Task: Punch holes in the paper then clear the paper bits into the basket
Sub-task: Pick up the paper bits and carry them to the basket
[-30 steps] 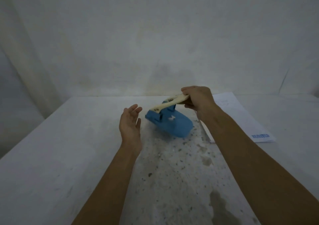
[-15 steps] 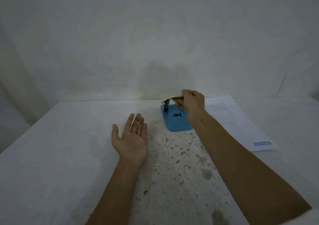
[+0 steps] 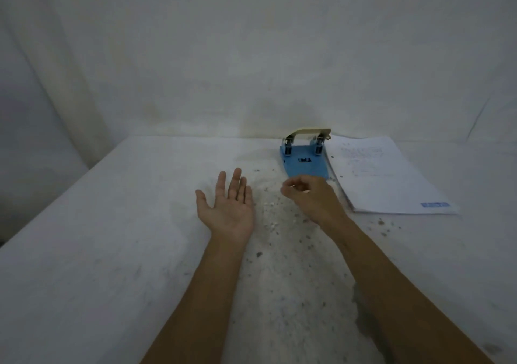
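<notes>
A blue hole punch (image 3: pixel 304 162) with a cream lever stands upright near the back of the table, free of both hands. A white printed paper sheet (image 3: pixel 383 176) lies just right of it. Small white paper bits (image 3: pixel 272 215) are scattered on the table between my hands. My left hand (image 3: pixel 228 207) rests palm up with fingers spread, holding nothing. My right hand (image 3: pixel 310 196) hovers just in front of the punch, fingers curled and pinched together; whether a bit sits between the fingertips is too small to tell. No basket is in view.
The table (image 3: pixel 98 252) is draped in a white cloth speckled with dark flecks and a damp stain (image 3: pixel 361 305) near my right forearm. A white draped backdrop (image 3: pixel 251 56) closes the far side.
The punch, tilted in my right hand a second ago, now stands on the table and is released. My right hand moved down toward the bits. My left hand turned palm up.
</notes>
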